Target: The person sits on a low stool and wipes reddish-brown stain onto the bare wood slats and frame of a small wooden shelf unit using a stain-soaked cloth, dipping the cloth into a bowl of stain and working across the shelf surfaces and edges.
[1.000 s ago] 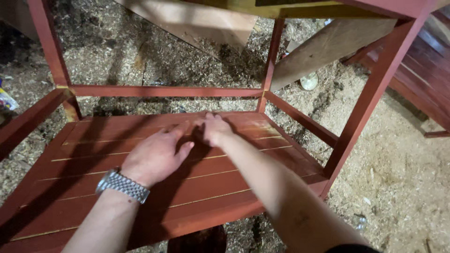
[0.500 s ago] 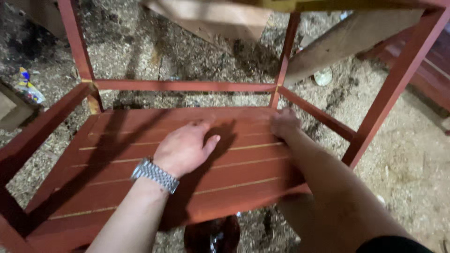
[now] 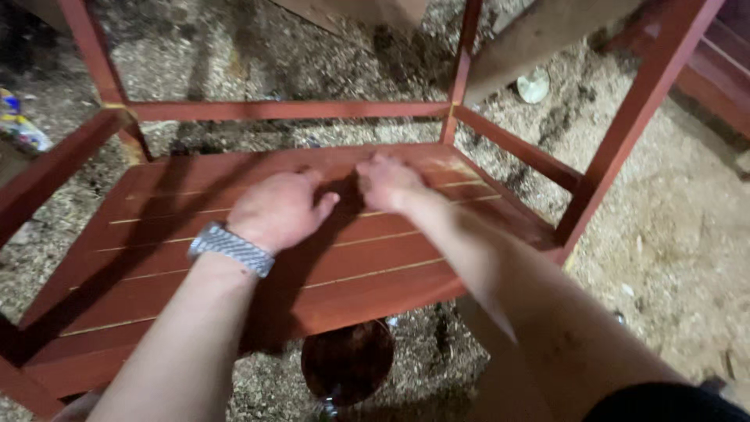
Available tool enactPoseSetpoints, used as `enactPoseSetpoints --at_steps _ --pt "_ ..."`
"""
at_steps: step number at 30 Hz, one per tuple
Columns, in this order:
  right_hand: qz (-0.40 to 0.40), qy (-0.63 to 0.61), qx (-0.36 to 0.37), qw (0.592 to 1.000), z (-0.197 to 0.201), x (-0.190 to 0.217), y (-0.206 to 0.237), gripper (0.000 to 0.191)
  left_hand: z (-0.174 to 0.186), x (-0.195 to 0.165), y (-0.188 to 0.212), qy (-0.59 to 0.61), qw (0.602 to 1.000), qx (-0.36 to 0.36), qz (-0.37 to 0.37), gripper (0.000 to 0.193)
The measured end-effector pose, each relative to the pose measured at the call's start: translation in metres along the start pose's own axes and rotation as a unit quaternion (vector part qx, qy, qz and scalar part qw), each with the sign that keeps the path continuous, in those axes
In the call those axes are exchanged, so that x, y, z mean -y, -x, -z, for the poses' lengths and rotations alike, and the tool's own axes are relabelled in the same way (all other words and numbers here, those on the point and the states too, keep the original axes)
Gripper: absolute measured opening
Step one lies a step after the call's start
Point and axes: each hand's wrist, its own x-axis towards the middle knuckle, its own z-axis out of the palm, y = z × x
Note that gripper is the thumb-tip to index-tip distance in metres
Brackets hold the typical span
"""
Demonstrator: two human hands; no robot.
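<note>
Head cam, looks steeply down, close over slatted shelf (image 3: 234, 266), facing fwd

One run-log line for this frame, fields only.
left hand: flat on slatted shelf | right hand: on shelf, further back | both empty | red wooden frame on sawdust floor | watch on left wrist

Red-brown wooden slatted shelf (image 3: 391, 270) inside matching frame, five or so planks running left to right, thin pale gaps between. Left hand (image 3: 277, 209) and right hand (image 3: 388, 181) rest palm-down on shelf near middle, close together, casting dark shadow. Floor (image 3: 672, 234) below covered in sawdust and wood shavings. On floor: round dark-brown container (image 3: 348, 361) under front edge, small pale round lid (image 3: 533, 86) beyond far corner.
</note>
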Motion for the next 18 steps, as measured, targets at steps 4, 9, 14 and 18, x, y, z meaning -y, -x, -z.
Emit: enactPoseSetpoints --at_steps 4,9,14,18 --pt "-0.054 0.031 0.002 0.998 -0.014 -0.114 0.007 0.045 0.004 0.004 0.0 -0.024 0.999 -0.026 -0.023 0.046" --pt "-0.146 0.096 0.007 0.985 -0.017 -0.21 0.027 0.043 0.0 0.006 -0.001 -0.011 0.999 -0.033 -0.028 0.045" --pt "-0.13 0.088 0.027 0.987 0.001 -0.136 0.024 0.042 -0.002 0.009 -0.001 -0.018 0.998 -0.049 -0.047 0.044" --pt "-0.028 0.04 0.032 0.998 0.026 -0.015 0.031 0.041 0.0 0.01 -0.004 -0.019 0.998 -0.035 -0.039 0.045"
